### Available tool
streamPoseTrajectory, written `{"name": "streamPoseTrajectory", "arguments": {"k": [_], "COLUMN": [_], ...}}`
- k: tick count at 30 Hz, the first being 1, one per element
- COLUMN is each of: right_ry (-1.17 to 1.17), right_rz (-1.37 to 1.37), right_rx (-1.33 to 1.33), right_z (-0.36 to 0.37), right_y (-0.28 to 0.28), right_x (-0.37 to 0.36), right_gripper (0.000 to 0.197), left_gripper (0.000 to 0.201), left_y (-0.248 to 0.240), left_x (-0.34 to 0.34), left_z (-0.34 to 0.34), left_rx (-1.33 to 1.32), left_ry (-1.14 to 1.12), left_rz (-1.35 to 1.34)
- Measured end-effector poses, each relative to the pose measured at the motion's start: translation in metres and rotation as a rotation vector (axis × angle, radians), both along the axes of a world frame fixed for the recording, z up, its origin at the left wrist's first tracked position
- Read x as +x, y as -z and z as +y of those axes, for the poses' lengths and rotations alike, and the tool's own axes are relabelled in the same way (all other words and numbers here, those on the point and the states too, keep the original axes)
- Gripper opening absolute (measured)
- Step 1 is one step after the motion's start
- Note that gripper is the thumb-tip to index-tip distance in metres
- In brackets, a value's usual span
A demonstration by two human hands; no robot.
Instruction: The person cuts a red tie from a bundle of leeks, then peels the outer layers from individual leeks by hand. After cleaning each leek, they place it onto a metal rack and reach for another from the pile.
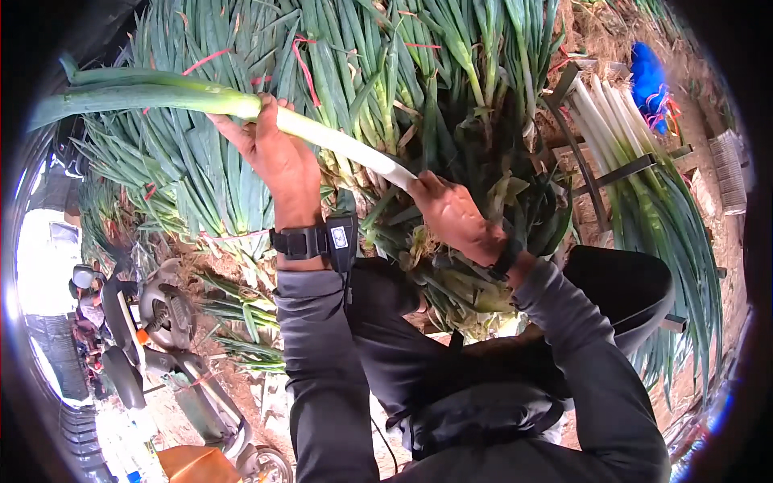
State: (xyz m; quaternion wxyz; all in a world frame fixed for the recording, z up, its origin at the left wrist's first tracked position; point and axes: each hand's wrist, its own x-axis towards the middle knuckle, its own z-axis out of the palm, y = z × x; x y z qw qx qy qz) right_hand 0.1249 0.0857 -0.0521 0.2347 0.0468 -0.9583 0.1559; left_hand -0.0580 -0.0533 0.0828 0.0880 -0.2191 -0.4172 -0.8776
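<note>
A long, thick green onion (342, 143) lies slantwise across both hands, green leaves to the left and white end to the right. Where white turns to green, my left hand (283, 165) is closed around the stalk, its palm side showing. My right hand (457, 217) pinches the tip of the white end between thumb and fingers. Under and beyond the hands are heaps of green onions (346, 68), some tied with pink-red string (303, 71). Loose, peeled-off leaves (475, 294) lie below my right hand, between my legs.
To the right, a metal rack (596, 193) holds several cleaned green onions (644, 185), white ends away from me. Behind it sits a blue bundle of string (646, 80). A motorbike (173, 354) stands at the lower left, near an orange-brown object (199, 464).
</note>
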Motion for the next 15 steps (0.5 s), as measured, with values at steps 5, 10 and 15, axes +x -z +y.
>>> {"name": "streamPoseTrajectory", "arguments": {"k": [5, 10, 15], "right_ry": [0.074, 0.157, -0.004], "right_rz": [-0.042, -0.027, -0.039], "right_rx": [-0.220, -0.431, -0.445], "right_z": [0.001, -0.007, 0.012], "right_y": [0.041, -0.008, 0.022], "right_x": [0.040, 0.017, -0.005], "right_gripper": [0.023, 0.025, 0.056], "left_gripper": [0.085, 0.085, 0.087], "left_y": [0.000, -0.001, -0.001], "left_x": [-0.005, -0.002, -0.004], "left_z": [-0.009, -0.012, -0.010], "left_rx": [-0.045, -0.042, -0.071], "left_ry": [-0.102, -0.088, -0.108], "left_rz": [0.024, 0.044, -0.076]}}
